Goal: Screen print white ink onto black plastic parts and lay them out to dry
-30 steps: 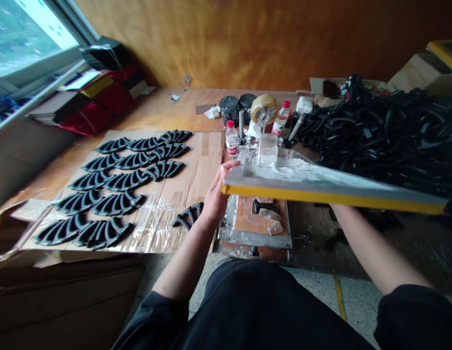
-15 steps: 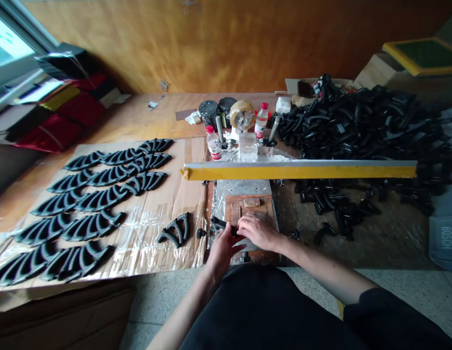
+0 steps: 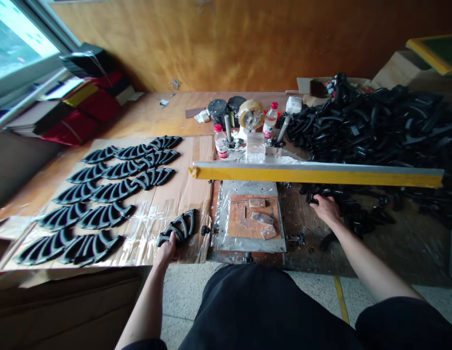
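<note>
Black fan-shaped parts (image 3: 177, 228): your left hand (image 3: 167, 249) grips the newest one on the cardboard (image 3: 189, 194) beside the jig (image 3: 250, 216). Your right hand (image 3: 326, 208) curls onto a part at the pile (image 3: 375, 126); grip unclear. Rows (image 3: 113, 194) laid out, the pile looks mostly left.

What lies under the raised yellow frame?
Under the yellow frame sits a metal plate holding a wooden board with small blocks. The frame's underside is hidden.
</note>
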Demonstrator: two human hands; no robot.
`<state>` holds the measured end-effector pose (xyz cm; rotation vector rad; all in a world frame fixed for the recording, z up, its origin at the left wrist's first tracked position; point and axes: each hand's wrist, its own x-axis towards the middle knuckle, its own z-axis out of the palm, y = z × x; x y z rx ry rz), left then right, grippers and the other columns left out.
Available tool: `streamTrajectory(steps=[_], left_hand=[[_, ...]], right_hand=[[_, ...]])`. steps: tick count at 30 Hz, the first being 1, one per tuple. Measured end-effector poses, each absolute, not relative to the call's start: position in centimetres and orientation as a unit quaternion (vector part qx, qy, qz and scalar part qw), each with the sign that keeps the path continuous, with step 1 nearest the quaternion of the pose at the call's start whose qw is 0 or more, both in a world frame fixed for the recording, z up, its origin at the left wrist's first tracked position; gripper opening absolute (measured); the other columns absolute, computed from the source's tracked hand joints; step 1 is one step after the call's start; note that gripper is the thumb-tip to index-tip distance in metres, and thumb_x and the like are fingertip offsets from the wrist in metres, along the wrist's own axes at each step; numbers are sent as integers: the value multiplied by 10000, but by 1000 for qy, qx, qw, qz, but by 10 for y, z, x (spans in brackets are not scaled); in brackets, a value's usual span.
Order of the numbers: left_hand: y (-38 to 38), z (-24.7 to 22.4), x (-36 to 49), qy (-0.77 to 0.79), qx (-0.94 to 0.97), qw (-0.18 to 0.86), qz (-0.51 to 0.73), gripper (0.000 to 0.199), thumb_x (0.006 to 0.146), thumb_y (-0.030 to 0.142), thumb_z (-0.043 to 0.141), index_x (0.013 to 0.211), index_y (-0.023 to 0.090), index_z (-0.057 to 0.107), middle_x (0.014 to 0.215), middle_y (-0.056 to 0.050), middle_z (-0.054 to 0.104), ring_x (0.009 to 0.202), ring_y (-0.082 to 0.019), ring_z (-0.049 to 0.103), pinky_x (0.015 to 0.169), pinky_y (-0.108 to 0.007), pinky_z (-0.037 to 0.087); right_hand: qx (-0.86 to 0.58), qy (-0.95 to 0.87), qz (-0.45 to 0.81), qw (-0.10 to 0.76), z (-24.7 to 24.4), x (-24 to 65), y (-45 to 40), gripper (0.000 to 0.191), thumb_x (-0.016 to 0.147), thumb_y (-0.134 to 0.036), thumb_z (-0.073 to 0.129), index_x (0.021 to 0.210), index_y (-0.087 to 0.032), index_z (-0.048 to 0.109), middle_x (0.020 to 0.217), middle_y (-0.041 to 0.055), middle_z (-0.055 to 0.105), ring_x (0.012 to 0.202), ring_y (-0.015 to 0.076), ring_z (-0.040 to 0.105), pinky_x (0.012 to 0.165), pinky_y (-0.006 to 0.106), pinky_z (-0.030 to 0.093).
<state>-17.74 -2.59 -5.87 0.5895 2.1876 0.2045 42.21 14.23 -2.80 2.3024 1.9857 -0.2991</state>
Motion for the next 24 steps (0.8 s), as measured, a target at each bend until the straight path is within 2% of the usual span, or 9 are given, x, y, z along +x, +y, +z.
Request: streamTrajectory(steps=[3, 6, 8, 10, 14, 17, 19, 21, 24], left_hand=[[-17, -41, -183, 869, 246, 426, 39, 645, 807, 703, 363, 573, 142, 581, 476, -145, 597, 457, -273, 612, 454, -363, 485], [3, -17, -170, 853, 325, 405, 57, 636, 807, 720, 360, 659, 145, 587, 484, -89, 598, 431, -220, 579, 465, -322, 462], [25, 4, -147, 831, 370, 395, 130, 631, 817, 729, 344, 762, 153, 596, 550, -51, 623, 473, -184, 585, 494, -285, 464], [52, 33, -115, 787, 411, 393, 240, 617, 816, 726, 386, 855, 152, 608, 581, -25, 622, 488, -155, 573, 498, -254, 455], [98, 107, -46, 614, 457, 421, 486, 528, 855, 634, 469, 1050, 162, 603, 591, 6, 605, 478, -96, 526, 512, -206, 445], [113, 149, -10, 504, 467, 453, 568, 555, 902, 609, 398, 1175, 162, 581, 654, -9, 622, 503, -87, 527, 534, -207, 459], [113, 163, 4, 465, 473, 482, 572, 583, 920, 604, 356, 1244, 162, 552, 680, -14, 624, 529, -95, 544, 550, -216, 466], [105, 165, 10, 461, 469, 490, 572, 584, 924, 605, 345, 1254, 169, 551, 719, -22, 632, 575, -108, 568, 569, -225, 469], [82, 156, 9, 493, 440, 498, 561, 586, 907, 639, 354, 1169, 180, 608, 807, -40, 647, 629, -124, 575, 572, -231, 453]], right_hand=[[720, 661, -197, -73, -19, 396, 138, 325, 890, -399, 504, 1143, -205, 565, 1110, 128, 642, 1058, 270, 578, 824, 362, 467], [611, 693, -343, -172, -2, 343, 126, 314, 914, -468, 468, 1118, -230, 489, 1033, 63, 653, 873, 196, 625, 732, 303, 477], [528, 733, -396, -167, 7, 299, 116, 257, 921, -467, 479, 1008, -225, 488, 897, 19, 648, 757, 165, 611, 680, 279, 463], [480, 786, -367, -132, 13, 261, 111, 199, 932, -405, 498, 903, -209, 493, 833, 17, 629, 726, 160, 595, 667, 275, 447], [475, 859, -168, -88, 11, 222, 112, 144, 920, -320, 555, 895, -179, 552, 942, 106, 636, 903, 237, 603, 770, 339, 463], [451, 880, -99, -113, 8, 220, 114, 143, 913, -252, 551, 998, -156, 616, 1072, 149, 642, 1068, 283, 566, 888, 405, 455], [391, 903, -103, -143, 7, 222, 111, 299, 923, -164, 491, 1204, -172, 593, 1270, 142, 593, 1216, 276, 500, 991, 442, 411], [324, 924, -137, -148, 4, 225, 104, 420, 929, -152, 472, 1340, -217, 523, 1396, 105, 522, 1304, 253, 439, 1061, 462, 361], [343, 909, -207, -118, 0, 239, 95, 348, 919, -301, 559, 1259, -234, 593, 1285, 69, 609, 1167, 233, 555, 1000, 430, 437]])
